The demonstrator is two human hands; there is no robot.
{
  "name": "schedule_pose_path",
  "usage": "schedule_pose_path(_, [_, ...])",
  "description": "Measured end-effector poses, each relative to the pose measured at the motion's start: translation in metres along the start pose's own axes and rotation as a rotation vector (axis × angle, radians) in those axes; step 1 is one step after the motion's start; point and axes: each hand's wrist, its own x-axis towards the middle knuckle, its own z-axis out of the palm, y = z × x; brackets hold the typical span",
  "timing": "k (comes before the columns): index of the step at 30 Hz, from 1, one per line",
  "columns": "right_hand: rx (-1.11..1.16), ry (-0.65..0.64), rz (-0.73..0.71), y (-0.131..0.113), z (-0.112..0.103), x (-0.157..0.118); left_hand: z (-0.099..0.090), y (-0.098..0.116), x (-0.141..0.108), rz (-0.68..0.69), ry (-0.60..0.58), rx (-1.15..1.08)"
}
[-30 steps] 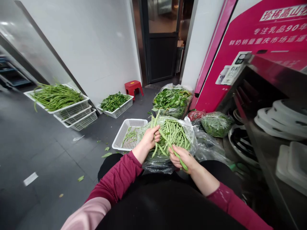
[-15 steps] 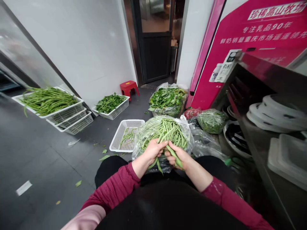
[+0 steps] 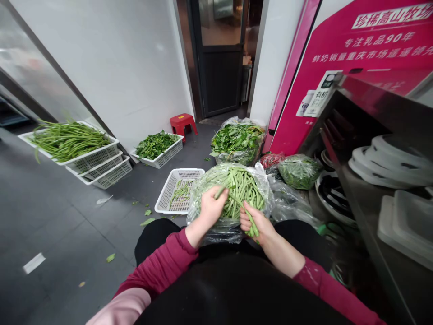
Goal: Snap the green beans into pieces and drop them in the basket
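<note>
Layout of the floor [image 3: 84, 234] around a bag [image 3: 209, 174] of beans [image 3: 248, 192]

Left hand [image 3: 212, 208] and right hand [image 3: 257, 223], beans in each, over the bag's near side; basket [image 3: 165, 198] just left; bag of leaves [image 3: 237, 139] behind; farther left, leaf basket [image 3: 169, 157], with stool [image 3: 182, 121] behind, then stacked baskets [image 3: 104, 166] topped with stalks [image 3: 71, 141]; right, shelf [image 3: 364, 196] bearing stacked ware [image 3: 406, 158]

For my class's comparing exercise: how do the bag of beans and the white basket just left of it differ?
The bag is clear and crumpled; the basket is white and full of holes. The bag is heaped with beans; the basket holds only some scattered green pieces. Both are open-topped.
</note>
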Motion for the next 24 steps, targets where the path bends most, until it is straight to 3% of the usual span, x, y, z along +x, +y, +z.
schedule_pose_path(3, [0.065, 0.099, -0.065, 0.003, 0.001, 0.004, 0.004, 0.003, -0.022, 0.298, -0.074, 0.249])
schedule_pose_path(5, [0.114, 0.157, -0.103, 0.005, 0.0, 0.009, 0.007, 0.002, -0.031, 0.348, -0.133, 0.306])
schedule_pose_path(8, [0.16, 0.215, -0.117, 0.007, -0.003, 0.014, 0.01, 0.003, -0.033, 0.236, -0.17, 0.312])
schedule_pose_path(11, [0.143, 0.23, -0.071, 0.006, -0.004, 0.015, 0.008, 0.004, -0.025, 0.091, -0.099, 0.249])
schedule_pose_path(17, [0.085, 0.256, -0.083, 0.003, -0.01, 0.013, 0.004, 0.003, -0.021, 0.033, -0.096, 0.172])
schedule_pose_path(21, [0.182, 0.366, -0.13, -0.004, -0.028, 0.018, 0.0, 0.012, -0.023, -0.061, -0.066, 0.079])
schedule_pose_path(24, [0.209, 0.379, -0.095, -0.01, -0.034, 0.018, -0.001, 0.022, -0.02, -0.19, -0.161, -0.062])
